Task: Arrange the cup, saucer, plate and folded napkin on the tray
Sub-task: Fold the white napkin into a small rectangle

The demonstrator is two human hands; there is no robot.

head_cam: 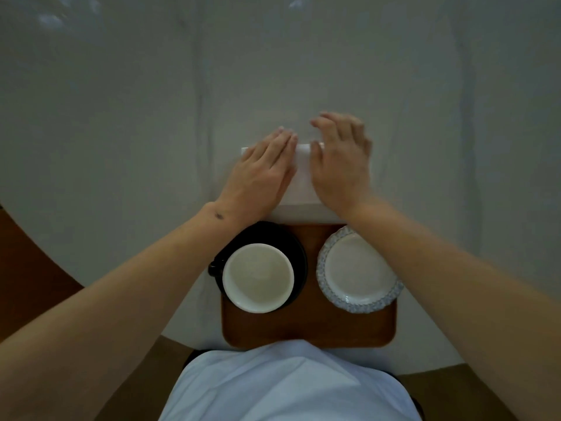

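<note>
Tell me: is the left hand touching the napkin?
Touching. The head view shows the left hand lying flat on the white napkin, fingers pressed onto its top, no gap visible.

A dining setting, likely a home or café: a round table (121, 117) draped in a creased white cloth, a wooden tray (306, 329) laid with crockery (cup, saucer, small plate), and brown wooden flooring (27, 256) visible past the table's curved edge.
</note>
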